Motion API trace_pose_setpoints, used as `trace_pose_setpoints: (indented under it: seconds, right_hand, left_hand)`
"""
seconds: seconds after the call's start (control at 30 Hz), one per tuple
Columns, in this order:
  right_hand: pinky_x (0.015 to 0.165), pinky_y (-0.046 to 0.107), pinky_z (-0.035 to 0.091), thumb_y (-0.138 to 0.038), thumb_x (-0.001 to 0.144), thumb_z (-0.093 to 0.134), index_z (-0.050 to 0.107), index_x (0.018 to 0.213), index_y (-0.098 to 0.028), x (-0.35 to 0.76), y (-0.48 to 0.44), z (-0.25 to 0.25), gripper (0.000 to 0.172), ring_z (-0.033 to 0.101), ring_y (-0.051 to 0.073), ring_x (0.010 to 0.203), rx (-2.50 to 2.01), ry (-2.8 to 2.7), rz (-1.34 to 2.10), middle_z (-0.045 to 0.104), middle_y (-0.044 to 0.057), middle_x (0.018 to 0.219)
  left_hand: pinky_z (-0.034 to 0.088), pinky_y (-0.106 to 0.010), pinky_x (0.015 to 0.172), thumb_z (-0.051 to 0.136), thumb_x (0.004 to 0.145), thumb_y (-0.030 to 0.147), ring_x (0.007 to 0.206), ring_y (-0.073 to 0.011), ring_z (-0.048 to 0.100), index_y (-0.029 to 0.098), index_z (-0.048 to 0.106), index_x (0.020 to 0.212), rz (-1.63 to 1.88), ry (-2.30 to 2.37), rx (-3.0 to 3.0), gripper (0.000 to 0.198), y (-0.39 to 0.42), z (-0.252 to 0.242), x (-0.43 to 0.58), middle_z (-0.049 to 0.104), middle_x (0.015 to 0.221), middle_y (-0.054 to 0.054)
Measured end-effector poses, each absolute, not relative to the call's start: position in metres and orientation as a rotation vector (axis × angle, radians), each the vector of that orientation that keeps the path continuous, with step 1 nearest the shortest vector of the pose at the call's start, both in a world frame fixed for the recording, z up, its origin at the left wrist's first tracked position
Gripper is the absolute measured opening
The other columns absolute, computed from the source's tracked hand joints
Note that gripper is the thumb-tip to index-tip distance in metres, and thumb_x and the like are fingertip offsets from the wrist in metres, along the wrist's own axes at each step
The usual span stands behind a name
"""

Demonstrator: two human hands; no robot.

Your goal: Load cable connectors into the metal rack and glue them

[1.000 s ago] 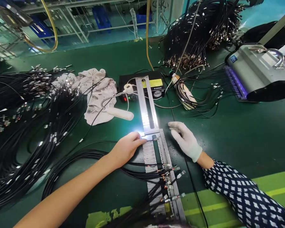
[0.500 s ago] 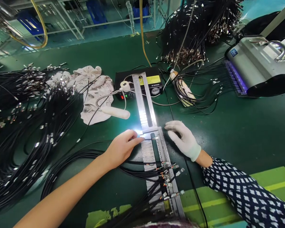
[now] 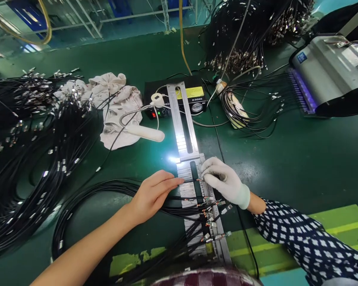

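Note:
A long metal fixture rail [image 3: 181,119] lies lengthwise on the green bench, with several black cables [image 3: 179,206] laid across its near end, metal terminals pointing right. My bare left hand [image 3: 152,192] pinches one black cable against the rail's left side. My white-gloved right hand [image 3: 223,180] pinches the terminal end of that same cable at the rail's right edge. A bright light spot [image 3: 173,159] glares just above my hands.
A white handled lamp [image 3: 146,134] lies on a crumpled cloth [image 3: 113,99]. A black control box [image 3: 193,95] sits behind the rail. Big bundles of black cables lie at left [image 3: 32,131] and top right [image 3: 250,35]. A grey machine [image 3: 331,75] stands at right.
Both hands moved down the rail toward me. The right hand went from resting open beside the rail to pinching a cable's terminal, and the left hand now holds that cable.

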State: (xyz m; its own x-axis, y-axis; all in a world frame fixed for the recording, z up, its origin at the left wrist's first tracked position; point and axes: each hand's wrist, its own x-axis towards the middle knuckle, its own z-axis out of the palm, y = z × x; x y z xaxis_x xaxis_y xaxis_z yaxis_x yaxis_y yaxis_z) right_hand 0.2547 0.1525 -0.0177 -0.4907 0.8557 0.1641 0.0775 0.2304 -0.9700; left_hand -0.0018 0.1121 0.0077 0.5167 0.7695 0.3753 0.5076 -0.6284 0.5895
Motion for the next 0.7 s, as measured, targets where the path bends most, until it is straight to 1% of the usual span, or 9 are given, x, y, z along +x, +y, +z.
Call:
trace_pose_setpoints:
  seconds: [0.17,0.27,0.33,0.37,0.4,0.47,0.53,0.63,0.7]
  right_hand:
    - [0.08,0.038,0.053,-0.043,0.097,0.053,0.067,0.078,-0.019,0.259,0.155,-0.016,0.034,0.061,0.021,0.09,-0.881,-1.813,1.299,0.061,0.007,0.093]
    - [0.089,0.042,0.049,-0.044,0.096,0.055,0.069,0.091,-0.02,0.26,0.152,-0.006,0.029,0.061,0.025,0.1,-0.926,-2.051,0.963,0.065,0.009,0.104]
    - [0.096,0.048,0.044,-0.049,0.092,0.06,0.069,0.106,-0.021,0.254,0.146,0.004,0.033,0.059,0.029,0.106,-0.895,-2.278,0.675,0.066,0.011,0.114]
    - [0.097,0.05,0.042,-0.05,0.091,0.061,0.067,0.111,-0.021,0.25,0.142,0.009,0.036,0.059,0.03,0.106,-0.852,-2.387,0.57,0.066,0.011,0.115]
    - [0.098,0.05,0.04,-0.049,0.092,0.06,0.067,0.112,-0.021,0.244,0.137,0.013,0.036,0.06,0.03,0.102,-0.797,-2.48,0.497,0.067,0.011,0.113]
    - [0.097,0.049,0.04,-0.039,0.097,0.053,0.069,0.105,-0.021,0.235,0.131,0.019,0.025,0.062,0.027,0.093,-0.69,-2.601,0.41,0.07,0.01,0.102]
    - [0.093,0.047,0.04,-0.028,0.099,0.048,0.069,0.095,-0.022,0.23,0.129,0.026,0.022,0.062,0.025,0.085,-0.603,-2.614,0.324,0.071,0.008,0.092]
    - [0.088,0.046,0.042,-0.032,0.098,0.05,0.068,0.092,-0.025,0.238,0.137,0.046,0.02,0.061,0.025,0.082,-0.515,-2.527,0.153,0.072,0.006,0.093]
    - [0.086,0.046,0.044,-0.037,0.098,0.049,0.068,0.093,-0.027,0.252,0.144,0.067,0.022,0.062,0.026,0.082,-0.511,-2.476,0.002,0.074,0.005,0.095]
  left_hand:
    - [0.054,-0.024,0.075,0.05,0.095,0.007,0.086,-0.0132,0.061,0.022,0.06,0.122,0.896,1.033,2.321,0.033,0.11,0.006,-0.002,0.064,0.095,-0.006]
    - [0.054,-0.026,0.074,0.053,0.094,0.009,0.084,-0.0141,0.06,0.02,0.057,0.121,0.916,1.045,2.424,0.029,0.106,0.006,-0.001,0.065,0.093,-0.006]
    - [0.054,-0.029,0.076,0.053,0.095,0.012,0.085,-0.0154,0.061,0.018,0.054,0.12,0.889,1.067,2.48,0.026,0.098,0.006,0.0,0.066,0.093,-0.007]
    - [0.054,-0.03,0.078,0.052,0.095,0.013,0.086,-0.0159,0.061,0.018,0.052,0.12,0.868,1.075,2.496,0.025,0.094,0.007,0.001,0.066,0.094,-0.007]
    - [0.054,-0.03,0.079,0.051,0.096,0.015,0.087,-0.0164,0.062,0.017,0.051,0.12,0.849,1.078,2.507,0.024,0.089,0.009,0.002,0.067,0.095,-0.007]
    - [0.053,-0.031,0.08,0.048,0.098,0.019,0.089,-0.0172,0.062,0.016,0.049,0.12,0.795,1.106,2.519,0.023,0.081,0.013,0.001,0.067,0.096,-0.008]
    - [0.051,-0.031,0.079,0.047,0.099,0.024,0.089,-0.018,0.062,0.015,0.051,0.119,0.668,1.202,2.534,0.022,0.077,0.019,-0.007,0.067,0.097,-0.009]
    - [0.044,-0.033,0.08,0.045,0.098,0.022,0.089,-0.0192,0.06,0.017,0.059,0.104,0.406,1.487,2.516,0.016,0.079,0.031,-0.039,0.069,0.095,-0.007]
    - [0.041,-0.035,0.082,0.046,0.095,0.017,0.088,-0.0197,0.059,0.017,0.062,0.092,0.336,1.72,2.435,0.016,0.082,0.039,-0.074,0.069,0.091,-0.006]
